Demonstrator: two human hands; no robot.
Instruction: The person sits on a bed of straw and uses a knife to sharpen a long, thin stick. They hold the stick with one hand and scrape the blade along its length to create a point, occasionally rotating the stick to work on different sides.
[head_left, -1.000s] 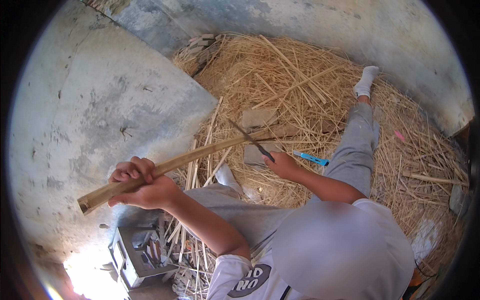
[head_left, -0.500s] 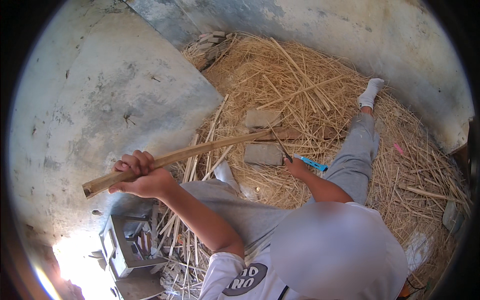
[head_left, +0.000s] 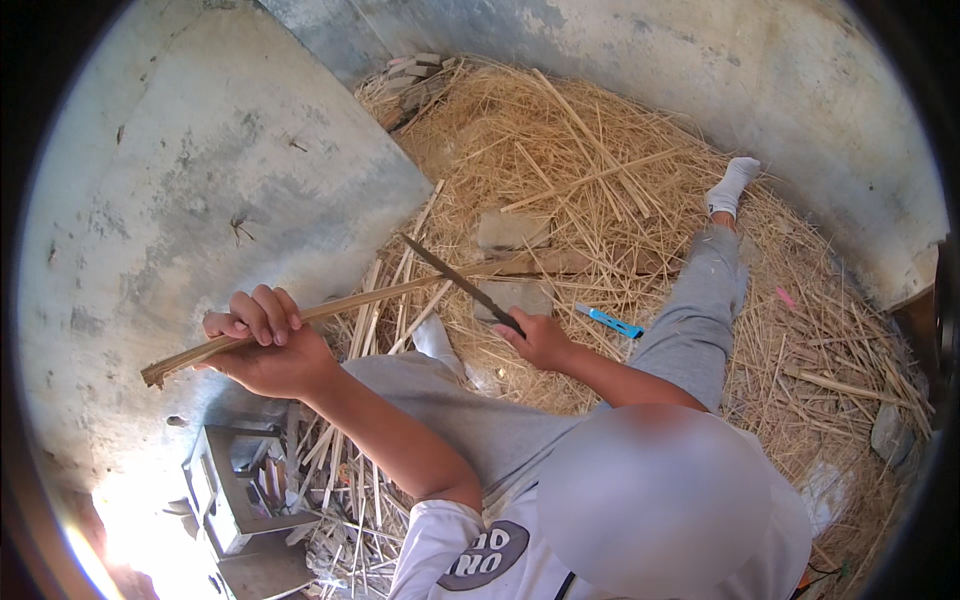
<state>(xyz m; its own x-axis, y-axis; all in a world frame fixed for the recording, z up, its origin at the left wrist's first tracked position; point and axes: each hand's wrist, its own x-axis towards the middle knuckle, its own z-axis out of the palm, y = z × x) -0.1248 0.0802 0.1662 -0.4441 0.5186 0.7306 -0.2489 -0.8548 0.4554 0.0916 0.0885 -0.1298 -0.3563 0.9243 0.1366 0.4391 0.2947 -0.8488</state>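
1. There are one long bamboo piece (head_left: 375, 294), one dark knife (head_left: 455, 280), one blue cutter (head_left: 610, 321) and two grey blocks (head_left: 513, 230) amid the straw (head_left: 470, 150).
2. The bamboo piece's far end is hard to make out; the knife's handle is mostly hidden in the right hand (head_left: 540, 340).
3. The left hand (head_left: 268, 345) curls around the bamboo piece, which reaches toward the blocks; the right hand grips the knife, whose blade crosses the bamboo piece (touching or not, I cannot tell).

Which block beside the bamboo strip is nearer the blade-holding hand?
The near block, beside the right hand, partly hidden by the blade; the far block lies beyond the bamboo strip.
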